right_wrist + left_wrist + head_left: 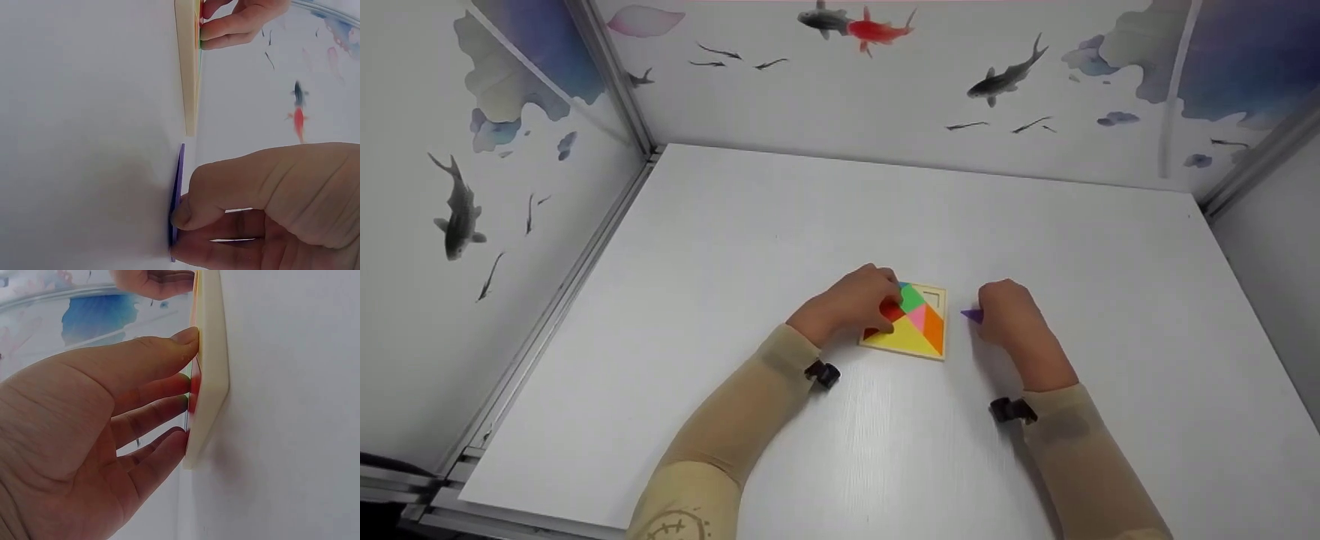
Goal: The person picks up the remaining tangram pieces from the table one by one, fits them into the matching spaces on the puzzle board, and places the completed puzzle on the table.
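Note:
A square tangram board (943,346) with a pale wooden rim lies on the table, filled with coloured pieces except for an empty triangular recess (933,298) at its far right corner. My left hand (855,298) rests its thumb and fingertips on the board's face, over the red piece (891,310) and its neighbours; the left wrist view shows these fingers only lightly bent. Right of the board, my right hand (1011,319) pinches a purple triangle piece (178,191) between thumb and fingers. The piece's pointed end sticks out toward the board, and the rest is hidden by the hand.
The white tabletop (720,247) stretches around the board. Panels with painted fish (1005,75) rise behind it and on the left. Each forearm carries a small black camera mount (825,373) at the wrist.

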`<action>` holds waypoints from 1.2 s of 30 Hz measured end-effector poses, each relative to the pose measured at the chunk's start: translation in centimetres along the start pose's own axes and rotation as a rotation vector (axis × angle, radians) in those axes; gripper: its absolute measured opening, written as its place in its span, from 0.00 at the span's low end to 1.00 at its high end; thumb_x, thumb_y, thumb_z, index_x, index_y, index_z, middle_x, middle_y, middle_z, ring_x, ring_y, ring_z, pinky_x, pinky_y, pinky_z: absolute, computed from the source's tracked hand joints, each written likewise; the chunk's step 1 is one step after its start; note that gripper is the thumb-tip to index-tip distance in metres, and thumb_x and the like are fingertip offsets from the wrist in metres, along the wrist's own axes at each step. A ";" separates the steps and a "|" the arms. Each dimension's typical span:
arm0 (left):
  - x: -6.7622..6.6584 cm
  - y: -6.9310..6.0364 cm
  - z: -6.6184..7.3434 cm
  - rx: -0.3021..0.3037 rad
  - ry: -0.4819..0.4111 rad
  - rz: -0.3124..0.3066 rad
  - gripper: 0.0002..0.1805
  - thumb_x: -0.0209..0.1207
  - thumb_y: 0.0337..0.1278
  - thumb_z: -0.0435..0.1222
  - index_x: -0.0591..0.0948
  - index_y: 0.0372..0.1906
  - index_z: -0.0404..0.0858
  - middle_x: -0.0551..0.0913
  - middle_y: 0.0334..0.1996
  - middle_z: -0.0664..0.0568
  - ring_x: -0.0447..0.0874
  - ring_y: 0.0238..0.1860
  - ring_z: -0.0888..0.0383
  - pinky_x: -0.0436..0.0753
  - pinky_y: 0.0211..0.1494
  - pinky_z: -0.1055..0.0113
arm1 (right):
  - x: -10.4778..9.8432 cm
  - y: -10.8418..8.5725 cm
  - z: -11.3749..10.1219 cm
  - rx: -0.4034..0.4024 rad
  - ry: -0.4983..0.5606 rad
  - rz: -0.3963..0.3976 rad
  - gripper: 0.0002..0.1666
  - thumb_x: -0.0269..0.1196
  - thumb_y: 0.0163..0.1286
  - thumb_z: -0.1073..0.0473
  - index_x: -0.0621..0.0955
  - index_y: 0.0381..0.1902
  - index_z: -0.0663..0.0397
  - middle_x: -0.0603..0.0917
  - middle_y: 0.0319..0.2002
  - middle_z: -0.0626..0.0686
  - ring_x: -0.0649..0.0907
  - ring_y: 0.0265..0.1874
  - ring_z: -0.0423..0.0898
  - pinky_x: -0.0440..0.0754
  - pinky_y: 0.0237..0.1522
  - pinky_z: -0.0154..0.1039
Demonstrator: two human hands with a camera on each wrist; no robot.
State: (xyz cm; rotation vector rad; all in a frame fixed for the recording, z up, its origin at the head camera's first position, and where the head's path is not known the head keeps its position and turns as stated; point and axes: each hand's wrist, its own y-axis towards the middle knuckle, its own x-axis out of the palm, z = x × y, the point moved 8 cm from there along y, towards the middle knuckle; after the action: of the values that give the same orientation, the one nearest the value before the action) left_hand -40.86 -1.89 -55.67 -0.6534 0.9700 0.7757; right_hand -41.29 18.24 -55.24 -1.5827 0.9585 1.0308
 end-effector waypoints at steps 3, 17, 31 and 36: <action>0.0 0.0 0.1 0.000 -0.001 -0.001 0.22 0.73 0.62 0.44 0.88 0.59 0.45 0.80 0.63 0.52 0.72 0.61 0.53 0.80 0.70 0.61 | 0.0 0.0 -0.1 -0.001 -0.016 0.004 0.16 0.71 0.69 0.65 0.84 0.51 0.68 0.86 0.40 0.63 0.80 0.39 0.58 0.86 0.60 0.58; 0.0 0.0 0.0 0.008 0.004 -0.001 0.21 0.74 0.61 0.44 0.88 0.58 0.45 0.80 0.62 0.52 0.72 0.61 0.54 0.80 0.69 0.62 | -0.6 0.1 0.4 0.024 0.078 0.048 0.16 0.61 0.76 0.66 0.86 0.55 0.70 0.88 0.50 0.68 0.83 0.47 0.62 0.85 0.62 0.59; -0.1 -0.2 0.3 0.024 0.011 0.007 0.20 0.73 0.62 0.44 0.88 0.58 0.44 0.80 0.60 0.52 0.72 0.60 0.53 0.80 0.67 0.61 | -2.5 -0.6 0.3 0.002 0.150 0.182 0.18 0.56 0.79 0.70 0.86 0.60 0.65 0.87 0.56 0.68 0.84 0.58 0.66 0.81 0.67 0.61; -0.2 -0.3 0.2 0.024 0.004 0.017 0.20 0.73 0.61 0.43 0.88 0.57 0.43 0.81 0.60 0.52 0.72 0.59 0.54 0.80 0.67 0.61 | -2.7 -0.8 0.0 0.001 0.234 0.188 0.19 0.59 0.80 0.67 0.84 0.65 0.61 0.85 0.60 0.67 0.82 0.59 0.66 0.81 0.67 0.61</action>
State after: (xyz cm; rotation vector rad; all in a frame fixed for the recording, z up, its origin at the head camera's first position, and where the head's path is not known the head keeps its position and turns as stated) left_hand -40.60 -1.96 -55.34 -0.6266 0.9887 0.7767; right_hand -41.47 18.68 -52.46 -1.6617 1.2868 0.9852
